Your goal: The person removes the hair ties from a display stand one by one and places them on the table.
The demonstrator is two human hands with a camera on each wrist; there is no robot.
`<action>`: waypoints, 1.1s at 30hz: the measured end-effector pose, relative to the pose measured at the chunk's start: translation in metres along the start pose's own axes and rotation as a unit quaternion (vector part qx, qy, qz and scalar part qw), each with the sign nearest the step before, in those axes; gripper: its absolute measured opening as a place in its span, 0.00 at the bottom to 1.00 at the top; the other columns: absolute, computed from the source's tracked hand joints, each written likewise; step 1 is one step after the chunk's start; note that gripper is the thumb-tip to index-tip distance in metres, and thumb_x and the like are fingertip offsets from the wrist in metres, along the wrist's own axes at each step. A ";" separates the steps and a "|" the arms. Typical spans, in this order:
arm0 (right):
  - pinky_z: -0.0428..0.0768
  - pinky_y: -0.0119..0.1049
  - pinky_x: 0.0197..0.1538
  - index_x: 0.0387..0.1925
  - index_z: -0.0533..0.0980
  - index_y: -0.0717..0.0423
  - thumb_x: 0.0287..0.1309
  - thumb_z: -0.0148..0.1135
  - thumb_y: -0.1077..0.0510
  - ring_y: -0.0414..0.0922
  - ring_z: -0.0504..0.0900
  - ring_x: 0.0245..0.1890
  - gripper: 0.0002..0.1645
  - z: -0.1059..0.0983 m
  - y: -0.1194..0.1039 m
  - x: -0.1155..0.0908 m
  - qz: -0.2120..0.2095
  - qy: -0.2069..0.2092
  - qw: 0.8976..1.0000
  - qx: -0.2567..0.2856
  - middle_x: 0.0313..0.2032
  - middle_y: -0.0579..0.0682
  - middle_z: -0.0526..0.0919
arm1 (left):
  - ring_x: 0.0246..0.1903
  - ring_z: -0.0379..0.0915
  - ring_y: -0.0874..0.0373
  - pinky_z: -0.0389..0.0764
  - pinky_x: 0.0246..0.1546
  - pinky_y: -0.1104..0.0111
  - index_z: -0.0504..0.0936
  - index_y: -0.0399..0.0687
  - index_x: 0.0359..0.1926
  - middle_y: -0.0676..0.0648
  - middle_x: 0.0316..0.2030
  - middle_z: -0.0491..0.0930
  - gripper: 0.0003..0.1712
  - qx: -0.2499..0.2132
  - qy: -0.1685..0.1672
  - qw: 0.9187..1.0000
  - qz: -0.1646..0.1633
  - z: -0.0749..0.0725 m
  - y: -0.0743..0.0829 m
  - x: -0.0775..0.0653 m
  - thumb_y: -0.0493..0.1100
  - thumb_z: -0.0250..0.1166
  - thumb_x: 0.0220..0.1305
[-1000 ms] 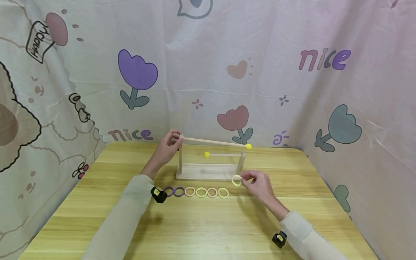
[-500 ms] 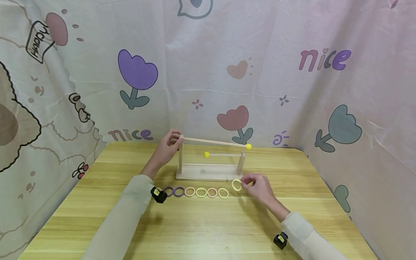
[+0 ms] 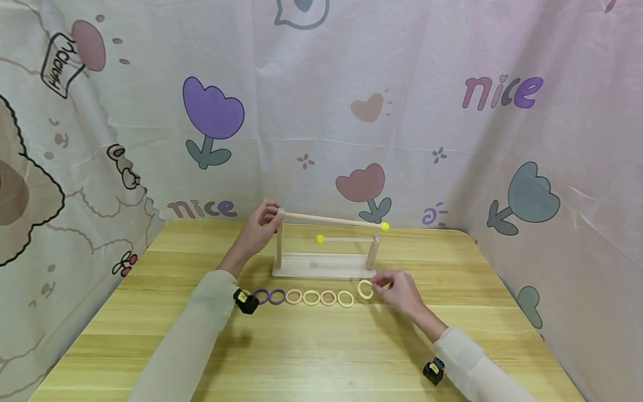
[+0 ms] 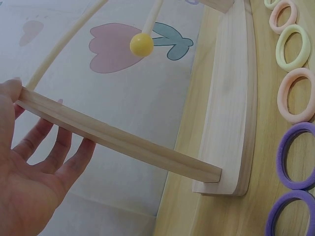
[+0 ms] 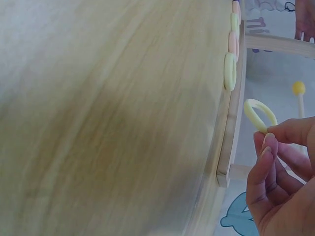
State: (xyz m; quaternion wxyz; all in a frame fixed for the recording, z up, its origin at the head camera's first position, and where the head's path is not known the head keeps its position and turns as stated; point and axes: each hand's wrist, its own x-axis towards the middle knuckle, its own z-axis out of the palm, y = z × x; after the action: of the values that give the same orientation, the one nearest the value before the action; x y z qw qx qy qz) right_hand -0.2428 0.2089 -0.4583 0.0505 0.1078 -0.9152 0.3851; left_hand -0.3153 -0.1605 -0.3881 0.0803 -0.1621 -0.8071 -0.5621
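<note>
A pale wooden stand (image 3: 324, 264) has two upright posts, each bearing a rod tipped with a yellow ball. My left hand (image 3: 258, 226) grips the top of the taller left post (image 4: 118, 129), thumb on one side and fingers behind. Between thumb and fingertips, my right hand (image 3: 399, 290) pinches the edge of a light yellow hair tie (image 5: 260, 115), held off the table just in front of the stand's right end. Left of it runs a row of purple, peach and yellow hair ties, ending in a yellow hair tie (image 3: 345, 299); the left wrist camera partly covers the row's left end.
The upper rod (image 3: 331, 219) slants slightly down to the right above the shorter lower rod (image 3: 346, 239). Wooden table (image 3: 321, 352) surface stretches in front of the row. A patterned cloth (image 3: 301, 111) hangs behind the table and along its sides.
My right hand has come down and slightly nearer with the yellow hair tie, level with the row's right end. The left hand keeps its place on the post.
</note>
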 end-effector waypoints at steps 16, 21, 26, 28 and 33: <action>0.74 0.28 0.32 0.34 0.88 0.56 0.57 0.72 0.65 0.38 0.79 0.29 0.03 0.004 0.009 0.003 0.009 -0.016 1.000 -0.013 0.31 0.49 0.91 | 0.57 0.77 0.34 0.82 0.50 0.60 0.69 0.47 0.62 0.39 0.51 0.76 0.19 0.006 0.001 1.000 0.004 0.000 -0.002 0.001 0.50 0.56 0.79; 0.73 0.28 0.31 0.33 0.88 0.54 0.56 0.73 0.65 0.38 0.78 0.27 0.03 0.007 0.011 0.004 0.011 -0.020 1.000 -0.018 0.29 0.48 0.90 | 0.54 0.78 0.40 0.83 0.52 0.56 0.69 0.48 0.61 0.40 0.50 0.76 0.17 0.015 0.003 1.000 0.007 0.000 -0.003 0.001 0.50 0.56 0.79; 0.72 0.27 0.30 0.32 0.88 0.55 0.55 0.73 0.65 0.37 0.78 0.27 0.03 0.009 0.013 0.004 0.008 -0.022 1.000 -0.018 0.28 0.48 0.89 | 0.53 0.78 0.43 0.82 0.54 0.47 0.69 0.46 0.61 0.40 0.49 0.76 0.18 0.010 0.002 1.000 0.010 0.000 -0.003 0.001 0.50 0.56 0.79; 0.72 0.27 0.30 0.32 0.88 0.55 0.55 0.73 0.65 0.37 0.79 0.27 0.03 0.010 0.013 0.004 0.006 -0.024 1.000 -0.019 0.28 0.48 0.89 | 0.53 0.78 0.43 0.81 0.55 0.45 0.69 0.46 0.61 0.40 0.49 0.76 0.18 0.006 0.002 1.000 0.011 0.000 -0.003 0.001 0.49 0.56 0.79; 0.73 0.28 0.29 0.32 0.88 0.56 0.54 0.72 0.65 0.36 0.80 0.26 0.03 0.012 0.014 0.003 0.006 -0.030 0.999 -0.018 0.27 0.49 0.89 | 0.56 0.77 0.36 0.80 0.55 0.42 0.69 0.46 0.61 0.39 0.49 0.76 0.18 0.001 0.000 1.000 0.006 0.000 -0.003 0.001 0.50 0.56 0.79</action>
State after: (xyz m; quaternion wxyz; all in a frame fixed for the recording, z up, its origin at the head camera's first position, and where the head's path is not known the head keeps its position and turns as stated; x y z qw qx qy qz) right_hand -0.2490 0.2092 -0.4756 0.0228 0.1125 -0.9236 0.3657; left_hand -0.3170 -0.1609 -0.3909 0.0843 -0.1669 -0.8063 -0.5612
